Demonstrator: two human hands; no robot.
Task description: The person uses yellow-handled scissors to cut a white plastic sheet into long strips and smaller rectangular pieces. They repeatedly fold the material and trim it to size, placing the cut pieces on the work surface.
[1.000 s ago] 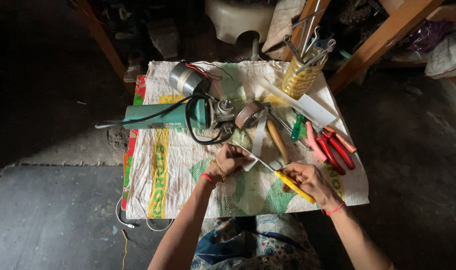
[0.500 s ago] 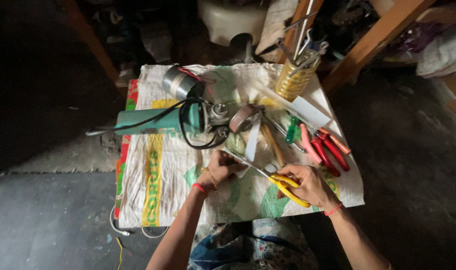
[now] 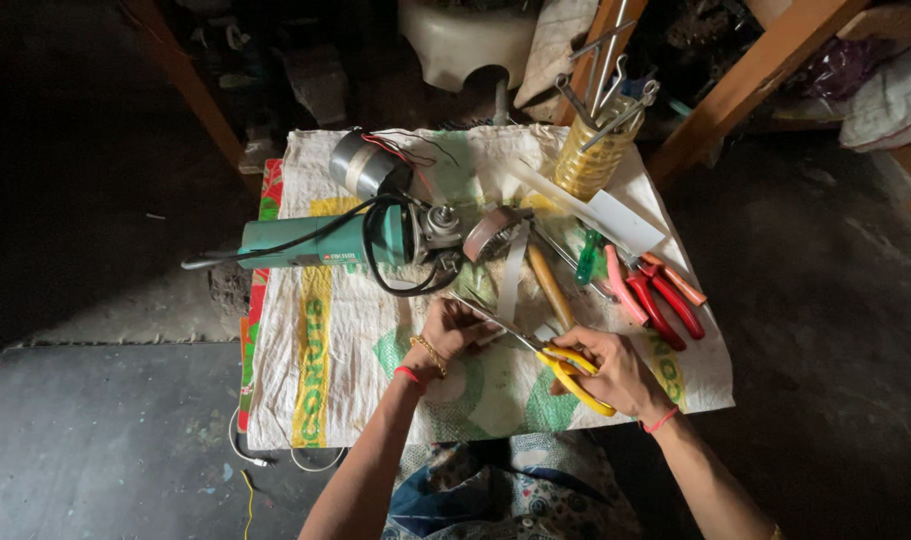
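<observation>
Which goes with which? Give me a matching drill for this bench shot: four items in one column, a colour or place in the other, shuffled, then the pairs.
Things
1. scissors
2. angle grinder
3. pliers
4. jar of tools

Colour or place
A. teal body, lying at the left of the cloth
B. red handles, at the right edge of the cloth
C. yellow handles, in the right hand
D. yellowish, standing at the far edge of the cloth

Pairs: 1-C, 2-A, 3-B, 4-D
</observation>
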